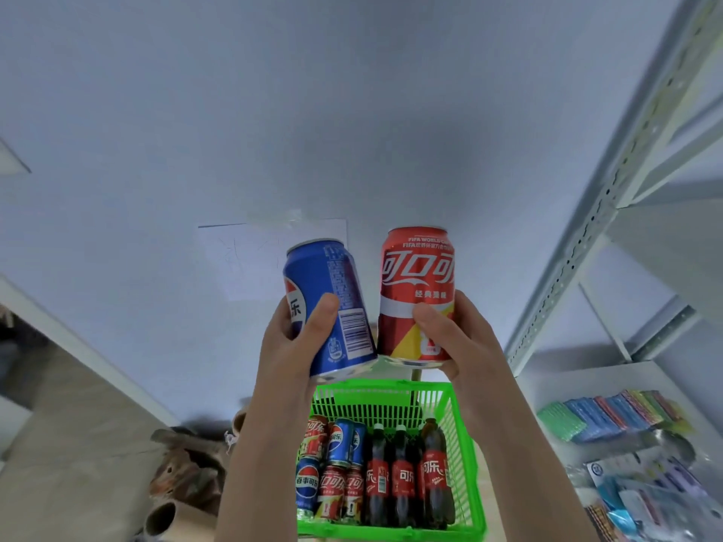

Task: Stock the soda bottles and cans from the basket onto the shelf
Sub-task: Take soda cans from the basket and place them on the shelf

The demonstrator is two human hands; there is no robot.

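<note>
I see both arms raised side by side above the basket (464, 444). Left hand (291, 346) fingers curl round a tilted blue can (336, 307); right hand (463, 346) fingers curl round an upright red can (416, 279).

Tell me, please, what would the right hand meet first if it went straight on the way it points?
Probably only the wall: the right hand, gripping the red can, points forward at it with nothing between. The shelf stands off to its right. Depth is unclear.
</note>
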